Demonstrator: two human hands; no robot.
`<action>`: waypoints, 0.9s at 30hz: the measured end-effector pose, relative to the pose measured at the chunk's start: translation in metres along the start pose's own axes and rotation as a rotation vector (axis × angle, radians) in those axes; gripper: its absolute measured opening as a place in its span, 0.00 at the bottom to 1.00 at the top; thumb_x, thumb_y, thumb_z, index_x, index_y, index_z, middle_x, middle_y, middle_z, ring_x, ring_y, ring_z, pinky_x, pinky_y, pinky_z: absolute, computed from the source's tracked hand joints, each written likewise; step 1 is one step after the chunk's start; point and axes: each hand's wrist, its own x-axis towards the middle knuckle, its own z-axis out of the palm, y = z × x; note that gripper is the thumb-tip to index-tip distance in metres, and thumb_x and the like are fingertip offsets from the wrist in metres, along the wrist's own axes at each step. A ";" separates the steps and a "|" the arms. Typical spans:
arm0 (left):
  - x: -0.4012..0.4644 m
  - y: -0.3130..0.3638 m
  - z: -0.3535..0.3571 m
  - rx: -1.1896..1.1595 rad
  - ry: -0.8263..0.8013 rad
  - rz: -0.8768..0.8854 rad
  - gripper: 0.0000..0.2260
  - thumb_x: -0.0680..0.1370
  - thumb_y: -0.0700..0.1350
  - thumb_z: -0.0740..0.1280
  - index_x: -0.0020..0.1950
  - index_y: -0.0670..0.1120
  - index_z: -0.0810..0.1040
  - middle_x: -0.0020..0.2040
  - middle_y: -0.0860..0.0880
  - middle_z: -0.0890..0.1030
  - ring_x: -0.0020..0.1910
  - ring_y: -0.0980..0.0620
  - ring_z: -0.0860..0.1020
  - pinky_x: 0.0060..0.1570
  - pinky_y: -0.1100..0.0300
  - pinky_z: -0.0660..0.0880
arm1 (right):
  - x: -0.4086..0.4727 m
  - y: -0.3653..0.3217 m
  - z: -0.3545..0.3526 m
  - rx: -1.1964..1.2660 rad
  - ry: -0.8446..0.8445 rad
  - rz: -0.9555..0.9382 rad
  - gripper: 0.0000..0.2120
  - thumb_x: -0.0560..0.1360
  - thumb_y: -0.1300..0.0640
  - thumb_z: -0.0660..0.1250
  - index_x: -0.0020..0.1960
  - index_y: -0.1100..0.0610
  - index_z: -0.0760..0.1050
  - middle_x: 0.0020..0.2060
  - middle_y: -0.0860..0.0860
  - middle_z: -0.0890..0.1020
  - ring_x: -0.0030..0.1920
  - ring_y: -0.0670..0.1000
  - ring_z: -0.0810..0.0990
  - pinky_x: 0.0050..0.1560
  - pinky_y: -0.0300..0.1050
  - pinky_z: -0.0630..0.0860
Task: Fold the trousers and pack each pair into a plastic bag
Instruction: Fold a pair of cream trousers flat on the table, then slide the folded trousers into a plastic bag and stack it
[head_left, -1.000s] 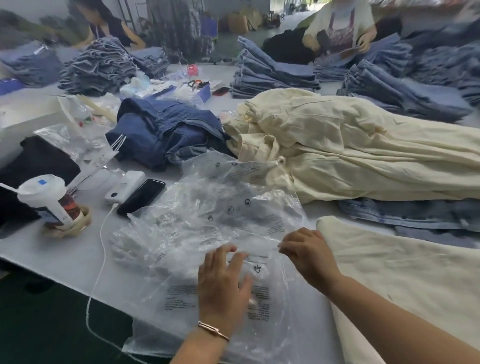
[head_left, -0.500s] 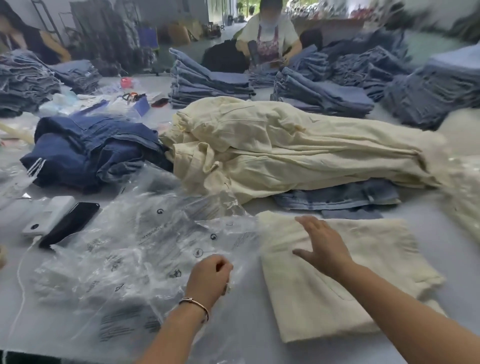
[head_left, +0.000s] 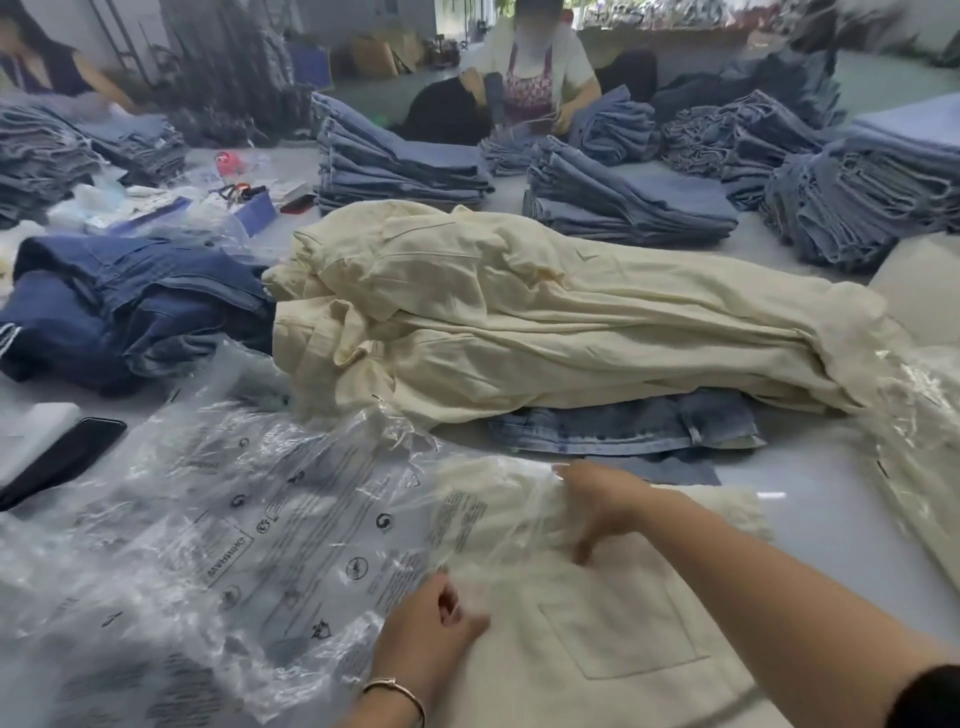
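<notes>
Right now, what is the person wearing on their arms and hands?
The left hand has a thin metal bracelet round the wrist. The right hand wears nothing, and its forearm is bare up to a dark sleeve at the picture's edge. No gloves.

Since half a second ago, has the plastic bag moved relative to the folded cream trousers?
Yes. The plastic bag, gripped by the left hand and right hand, has come rightward over the left edge of the folded cream trousers.
</notes>
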 end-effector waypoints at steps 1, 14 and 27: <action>0.000 -0.002 0.002 0.000 0.034 -0.011 0.17 0.65 0.59 0.74 0.37 0.51 0.69 0.31 0.54 0.76 0.31 0.59 0.72 0.33 0.65 0.68 | 0.007 0.000 -0.003 -0.007 -0.033 -0.016 0.49 0.56 0.41 0.81 0.70 0.52 0.64 0.64 0.49 0.73 0.61 0.52 0.73 0.56 0.43 0.72; -0.003 -0.003 0.012 -0.021 0.250 -0.074 0.11 0.69 0.53 0.74 0.37 0.46 0.78 0.34 0.48 0.81 0.38 0.45 0.80 0.38 0.54 0.75 | -0.099 -0.015 0.037 -0.031 0.370 -0.218 0.24 0.73 0.44 0.65 0.63 0.50 0.60 0.53 0.53 0.80 0.54 0.59 0.77 0.52 0.50 0.71; 0.001 -0.034 -0.034 0.034 0.086 0.034 0.23 0.68 0.52 0.77 0.27 0.48 0.64 0.24 0.55 0.65 0.26 0.55 0.64 0.29 0.58 0.60 | -0.139 -0.023 0.092 -0.402 0.154 -0.337 0.65 0.60 0.36 0.76 0.73 0.40 0.26 0.74 0.65 0.34 0.75 0.66 0.37 0.69 0.69 0.37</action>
